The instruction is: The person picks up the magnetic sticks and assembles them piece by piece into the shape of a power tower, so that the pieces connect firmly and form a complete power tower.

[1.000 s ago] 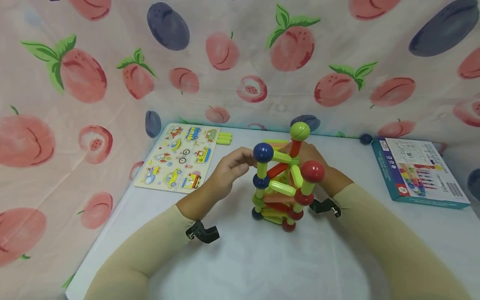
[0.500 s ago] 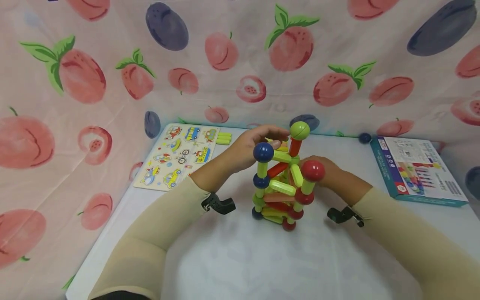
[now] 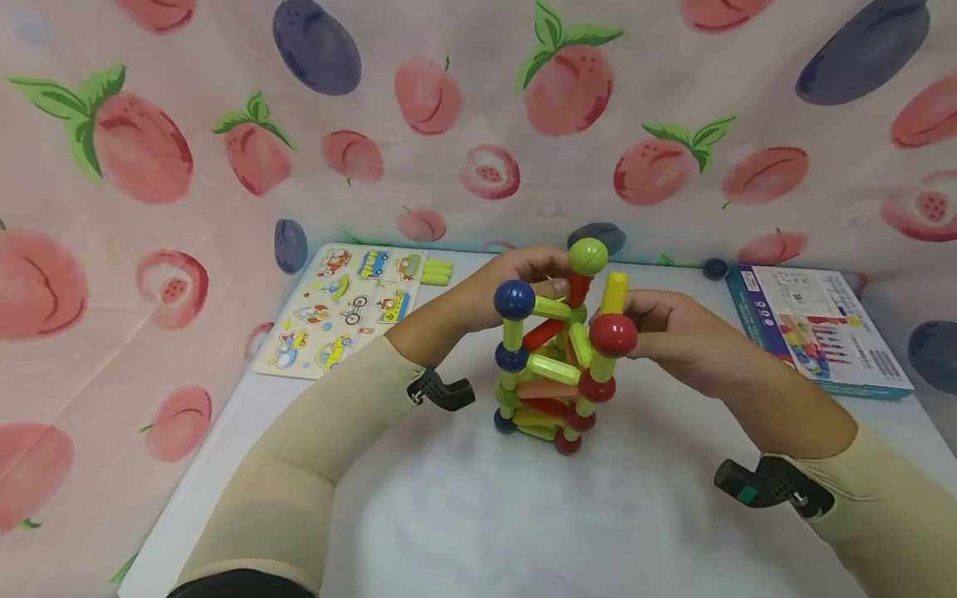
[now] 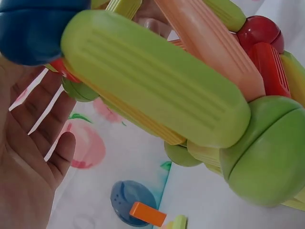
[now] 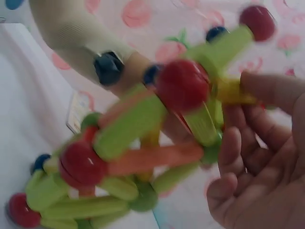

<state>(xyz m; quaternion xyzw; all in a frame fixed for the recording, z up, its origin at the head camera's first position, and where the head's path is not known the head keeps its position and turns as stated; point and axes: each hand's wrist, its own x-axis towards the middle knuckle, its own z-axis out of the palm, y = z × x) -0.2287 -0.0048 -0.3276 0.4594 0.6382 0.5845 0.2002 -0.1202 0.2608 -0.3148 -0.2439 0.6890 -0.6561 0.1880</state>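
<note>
A tower of magnetic sticks and balls (image 3: 553,368) stands mid-table, with blue balls along its left side and red ones along its right. My left hand (image 3: 497,291) reaches round the back left of the tower, fingertips right at the upright red stick (image 3: 578,289) under the green top ball (image 3: 587,257). Its visible fingers are loose and spread in the left wrist view; its thumb is hidden there. At the upper right, behind the top red ball (image 3: 613,335), my right hand (image 3: 688,336) pinches a yellow stick (image 5: 233,90).
A picture puzzle board (image 3: 347,307) lies at the back left, several green sticks (image 3: 436,272) beside it. A toy box (image 3: 830,328) is at the back right, near a loose dark blue ball (image 3: 714,268). An orange stick (image 4: 147,213) lies behind the tower.
My left hand moved right and up to the top of the tower. My right hand came from behind the tower to its right side, bringing the yellow stick up by the red ball.
</note>
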